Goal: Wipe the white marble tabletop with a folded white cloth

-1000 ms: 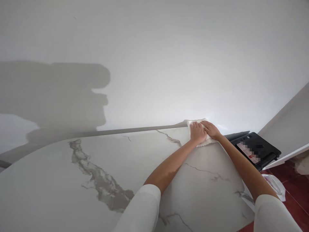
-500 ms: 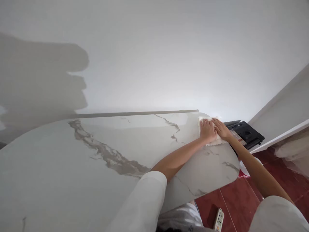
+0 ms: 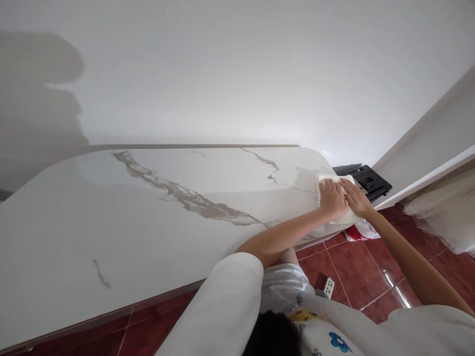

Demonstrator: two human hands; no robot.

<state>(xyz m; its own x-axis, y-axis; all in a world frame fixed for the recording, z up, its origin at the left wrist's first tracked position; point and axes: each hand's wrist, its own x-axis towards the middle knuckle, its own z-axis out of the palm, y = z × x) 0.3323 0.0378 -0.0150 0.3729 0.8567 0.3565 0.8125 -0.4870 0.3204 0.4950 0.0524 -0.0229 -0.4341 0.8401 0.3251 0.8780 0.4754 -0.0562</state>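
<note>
Partly hidden cloth, hands atop, table cropped

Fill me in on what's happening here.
A person has the left hand and right hand laid side by side on a white cloth, at the right end of a white marble-patterned tabletop beside a wall. A power strip rests on the red tiled floor.
</note>
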